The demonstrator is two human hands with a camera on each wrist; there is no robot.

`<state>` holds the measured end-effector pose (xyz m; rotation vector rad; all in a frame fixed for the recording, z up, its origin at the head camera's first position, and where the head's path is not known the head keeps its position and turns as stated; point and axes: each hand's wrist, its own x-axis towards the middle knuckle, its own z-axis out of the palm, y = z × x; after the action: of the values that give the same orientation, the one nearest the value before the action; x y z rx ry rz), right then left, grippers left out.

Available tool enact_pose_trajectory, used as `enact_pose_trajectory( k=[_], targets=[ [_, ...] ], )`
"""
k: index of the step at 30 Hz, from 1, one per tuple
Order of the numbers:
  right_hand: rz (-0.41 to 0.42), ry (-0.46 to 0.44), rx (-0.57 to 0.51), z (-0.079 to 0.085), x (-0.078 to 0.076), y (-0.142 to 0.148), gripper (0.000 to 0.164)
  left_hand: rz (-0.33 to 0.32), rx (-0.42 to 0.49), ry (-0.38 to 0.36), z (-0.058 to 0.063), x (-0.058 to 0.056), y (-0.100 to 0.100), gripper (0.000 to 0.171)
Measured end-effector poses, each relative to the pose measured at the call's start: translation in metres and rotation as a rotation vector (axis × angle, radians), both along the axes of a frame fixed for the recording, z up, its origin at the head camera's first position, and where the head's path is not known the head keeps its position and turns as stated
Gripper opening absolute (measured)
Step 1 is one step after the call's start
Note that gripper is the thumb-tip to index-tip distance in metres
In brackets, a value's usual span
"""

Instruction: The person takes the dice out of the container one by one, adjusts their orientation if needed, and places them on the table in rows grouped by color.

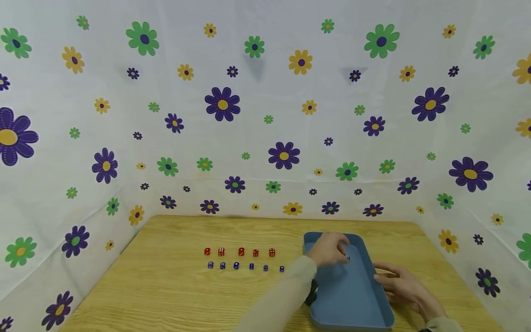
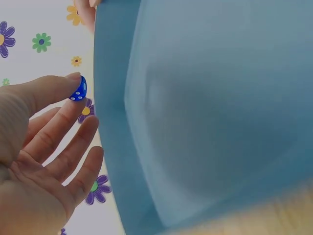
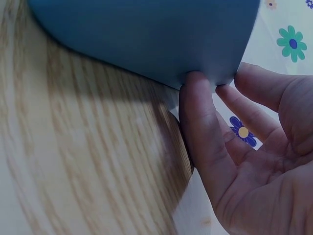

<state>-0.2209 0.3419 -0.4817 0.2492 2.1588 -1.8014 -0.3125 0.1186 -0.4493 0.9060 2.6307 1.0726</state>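
Observation:
In the head view my left hand (image 1: 329,249) reaches over the far part of a blue rectangular tray (image 1: 345,295). It pinches a small blue die with white pips (image 2: 78,91) between thumb and forefinger, while the other fingers are loosely extended in the left wrist view. My right hand (image 1: 404,288) is at the tray's right side. Its fingertips touch the outside of the tray wall (image 3: 146,39) in the right wrist view, with the fingers relaxed rather than wrapped round it.
Left of the tray, several red dice (image 1: 241,252) form a row on the wooden table (image 1: 166,286). Several blue dice (image 1: 251,266) make another row just nearer to me. A white flowered cloth (image 1: 265,138) surrounds the table at the back and sides.

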Motion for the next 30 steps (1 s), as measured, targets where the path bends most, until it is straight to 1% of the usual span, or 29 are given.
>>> enact_pose_trajectory(
  k=[3, 7, 12, 19, 25, 30],
  targets=[
    [0.018, -0.001, -0.011, 0.0, 0.0, 0.0, 0.074, -0.009, 0.019, 0.01, 0.008, 0.001, -0.012, 0.044],
    [0.027, -0.007, -0.014, 0.001, -0.001, 0.001, 0.075, -0.016, 0.036, 0.015, 0.014, 0.001, -0.026, 0.044],
    [0.055, -0.011, -0.02, 0.001, -0.001, 0.004, 0.074, 0.0, 0.045, 0.03, 0.013, -0.002, -0.041, 0.042],
    [0.016, -0.022, 0.002, 0.003, 0.0, 0.002, 0.072, 0.034, 0.104, -0.013, 0.011, -0.001, -0.061, 0.041],
    [0.003, -0.03, -0.001, 0.002, 0.0, 0.001, 0.073, 0.048, 0.11, 0.0, 0.012, 0.003, -0.077, 0.041],
    [0.024, -0.026, -0.01, 0.003, -0.001, 0.0, 0.073, 0.051, 0.124, 0.015, 0.013, 0.004, -0.093, 0.04]
  ],
)
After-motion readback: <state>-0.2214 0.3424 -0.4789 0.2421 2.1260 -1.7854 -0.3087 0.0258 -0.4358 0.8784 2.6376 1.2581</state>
